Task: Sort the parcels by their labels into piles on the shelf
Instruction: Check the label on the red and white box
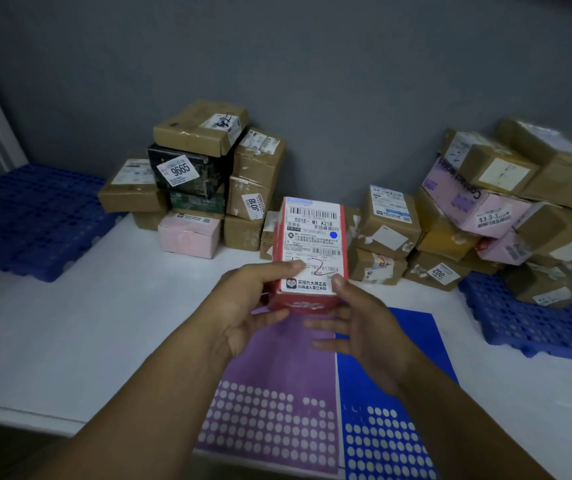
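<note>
**Item: red box, held in both hands**

Red box (312,244), long, its top face covered by a white label (314,258) with barcodes and a blue dot. It is held up over the white shelf (70,323), above the far end of a purple dotted sheet (270,368), in front of the gap between the two piles.

Left hand (250,306): grips the near left corner, thumb across the label, fingers curled underneath.

Right hand (357,327): thumb tip on the near right corner; fingers spread, nearly straight and blurred below the box, clasping nothing.

Also on the shelf:
- blue dotted sheet (412,327), beside the purple one
- left pile (260,161) of brown, black and pink boxes against the grey wall (312,81)
- right pile (485,202) of brown and pink boxes
- a blue plastic pallet at each end, left (28,216) and right (526,327)
</note>
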